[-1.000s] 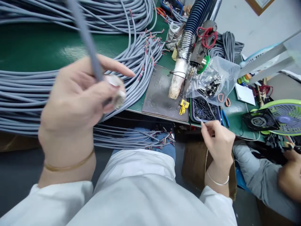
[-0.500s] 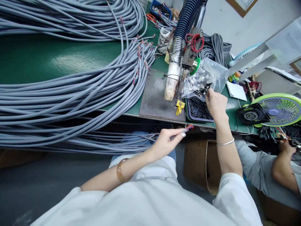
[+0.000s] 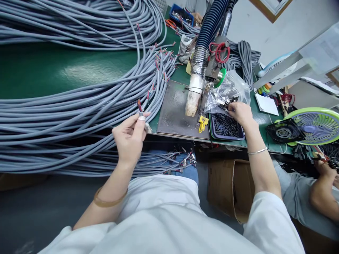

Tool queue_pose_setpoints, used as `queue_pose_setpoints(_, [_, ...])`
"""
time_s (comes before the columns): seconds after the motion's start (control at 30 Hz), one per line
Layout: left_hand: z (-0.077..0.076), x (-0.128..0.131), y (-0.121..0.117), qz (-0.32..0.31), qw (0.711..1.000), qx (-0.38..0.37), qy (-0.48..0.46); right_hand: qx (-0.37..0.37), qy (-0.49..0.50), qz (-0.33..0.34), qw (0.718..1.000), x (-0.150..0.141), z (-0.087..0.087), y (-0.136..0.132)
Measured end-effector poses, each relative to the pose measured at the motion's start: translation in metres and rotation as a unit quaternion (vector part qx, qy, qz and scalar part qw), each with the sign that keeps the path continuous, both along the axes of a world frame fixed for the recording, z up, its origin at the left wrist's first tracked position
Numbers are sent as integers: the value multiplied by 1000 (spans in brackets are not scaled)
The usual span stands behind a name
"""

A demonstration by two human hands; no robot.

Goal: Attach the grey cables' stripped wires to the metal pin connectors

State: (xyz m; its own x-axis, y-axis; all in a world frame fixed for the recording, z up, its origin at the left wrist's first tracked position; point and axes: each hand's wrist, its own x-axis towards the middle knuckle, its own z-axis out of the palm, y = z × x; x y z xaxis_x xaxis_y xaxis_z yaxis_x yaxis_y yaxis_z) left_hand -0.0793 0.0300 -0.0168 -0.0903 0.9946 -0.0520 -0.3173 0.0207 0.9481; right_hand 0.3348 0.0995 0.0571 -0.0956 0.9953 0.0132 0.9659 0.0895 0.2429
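leftward to the grey cable bundle [image 3: 66, 116], the left hand [image 3: 129, 135] has moved since the earlier frame; at the clear bag [image 3: 239, 84] the right hand [image 3: 240, 113] stays, seemingly on a picking step that calls next for fine fingertips, whether closed on anything cannot be told. the left pinches one cable [image 3: 141, 114] just below its coloured wires [image 3: 139, 104]
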Motion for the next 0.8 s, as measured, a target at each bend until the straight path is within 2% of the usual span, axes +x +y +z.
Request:
queue_pose_setpoints(0.03, [3,1,0,8,1000,-4,-22,0,0,4,1000,1,0,1])
queue_pose_setpoints(0.1, [9,2,2,-22,996,-21,-79,0,1,14,1000,2,0,2])
queue_pose_setpoints(0.17, [14,4,3,-93,985,-43,-141,13,25,25,999,2,1,0])
queue_pose_setpoints(0.27, [18,11,2,-153,965,-62,-205,41,132,40,990,-3,4,-7])
queue_pose_setpoints(0.33, [17,18,1,-183,952,-78,-231,58,238,38,969,-10,7,-15])
queue_pose_setpoints(0.4, [15,27,-1,-213,941,-97,-243,90,353,21,931,-21,11,-27])
queue_pose_setpoints(0.47, [12,36,-3,-244,936,-112,-228,115,465,-3,878,-35,16,-44])
queue_pose_setpoints(0.57, [10,52,-7,-294,934,-119,-162,68,598,-40,797,-64,19,-73])
queue_pose_setpoints(0.67, [14,71,-13,-333,931,-112,-95,22,684,-62,727,-95,9,-98])
queue_pose_setpoints(0.8, [20,96,-18,-336,934,-81,-91,-28,733,-69,676,-124,-18,-114])
